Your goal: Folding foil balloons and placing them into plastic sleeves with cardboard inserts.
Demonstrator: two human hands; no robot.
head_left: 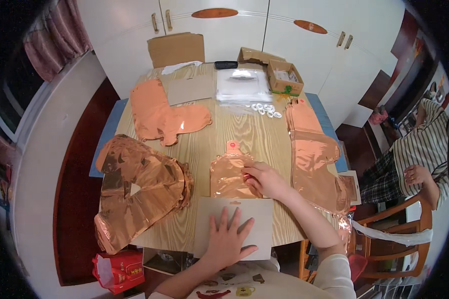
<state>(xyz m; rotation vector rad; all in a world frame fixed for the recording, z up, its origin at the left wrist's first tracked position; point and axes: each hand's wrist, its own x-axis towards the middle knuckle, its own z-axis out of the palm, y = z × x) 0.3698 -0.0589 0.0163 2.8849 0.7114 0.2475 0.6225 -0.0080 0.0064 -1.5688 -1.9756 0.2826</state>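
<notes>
My left hand (pixel 228 240) lies flat with fingers spread on a grey cardboard sheet (pixel 260 214) at the table's near edge. Just beyond, a folded rose-gold foil balloon (pixel 224 172) sticks out from the card's far edge, its narrow tab bearing a red mark. My right hand (pixel 265 179) is closed at the balloon's right side, the fingertips pinched together on its edge. More flat foil balloons lie around: a shiny pile (pixel 152 174) at the left, a matte piece (pixel 149 112) behind it, and a long stack (pixel 309 154) at the right.
At the back are clear plastic bags (pixel 242 89), white rings (pixel 267 108), a small cardboard box (pixel 286 79), a black object (pixel 226 65) and another grey card (pixel 189 89). A red bag (pixel 118 271) stands below left. Another person (pixel 419 149) is beside a wooden chair (pixel 399 226) at right.
</notes>
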